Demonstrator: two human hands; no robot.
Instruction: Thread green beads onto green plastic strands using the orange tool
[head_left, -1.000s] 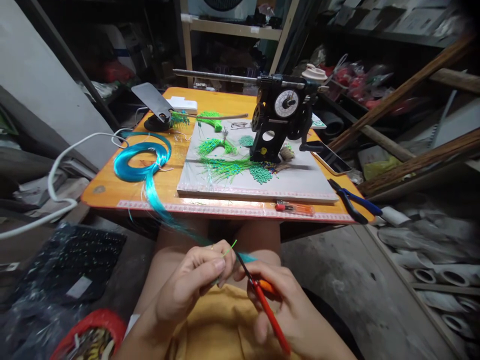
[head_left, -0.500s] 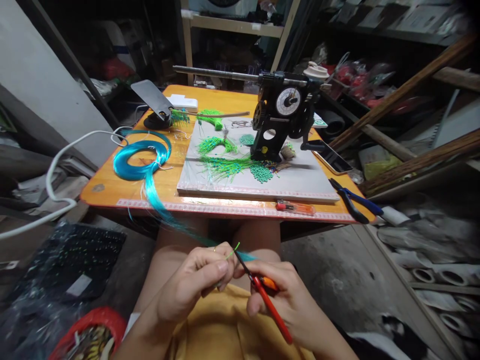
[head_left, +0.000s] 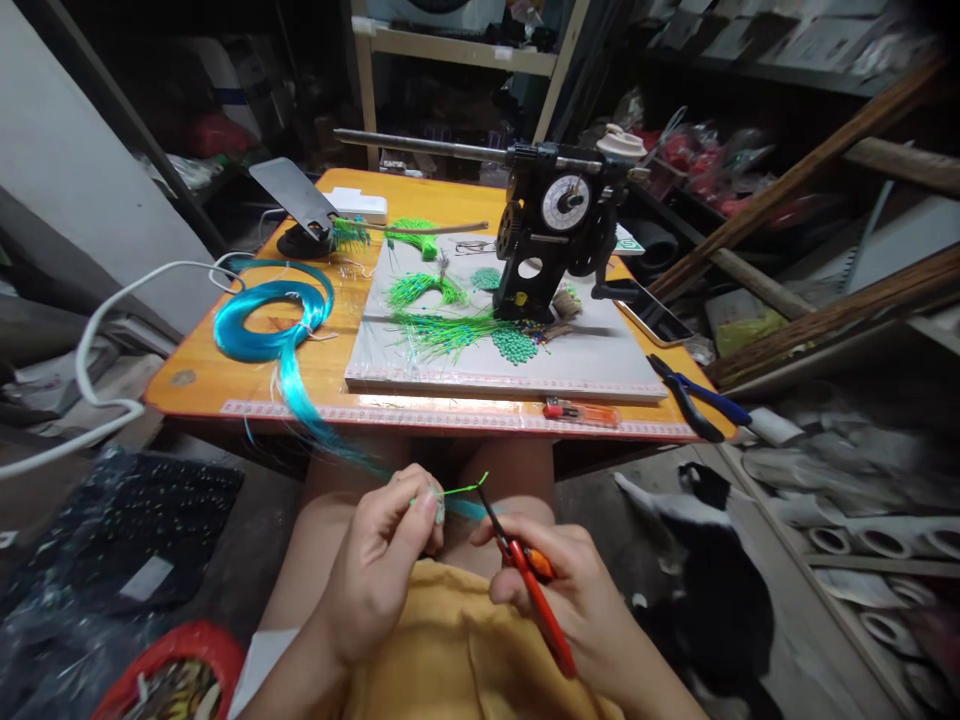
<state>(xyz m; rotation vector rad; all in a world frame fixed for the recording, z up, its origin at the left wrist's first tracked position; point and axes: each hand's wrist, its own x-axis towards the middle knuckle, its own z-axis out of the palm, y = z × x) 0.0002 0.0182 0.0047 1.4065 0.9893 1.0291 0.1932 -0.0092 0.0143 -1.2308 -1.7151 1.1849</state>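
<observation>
My left hand (head_left: pixel 397 535) is closed in a pinch above my lap. From its fingers a bright green cord (head_left: pixel 457 491) runs out to the right, its far end kinked upward. A little pale green shows under the fingertips, too small to name. My right hand (head_left: pixel 559 565) is wrapped round red-and-orange-handled pliers (head_left: pixel 536 600) with thin dark jaws. The jaw tips meet the green cord near its kink; whether they are shut on it I cannot tell. Behind both hands trails a hank of turquoise fibre (head_left: pixel 300 390), coming down from its coil on the table.
On the wooden table (head_left: pixel 187 385) stands a black hand-cranked winder (head_left: pixel 536 250) on a white board (head_left: pixel 600 370). Green cord bundles (head_left: pixel 450 335) and teal beads (head_left: pixel 516 347) lie there. Blue-handled pliers (head_left: pixel 705 395) and a cutter (head_left: pixel 581 412) rest near the edge. A black-and-white cat (head_left: pixel 712 570) is on the floor.
My left hand has drawn leftward, away from the plier tips, and a longer stretch of green cord shows between them. More of the cat has come into view at right.
</observation>
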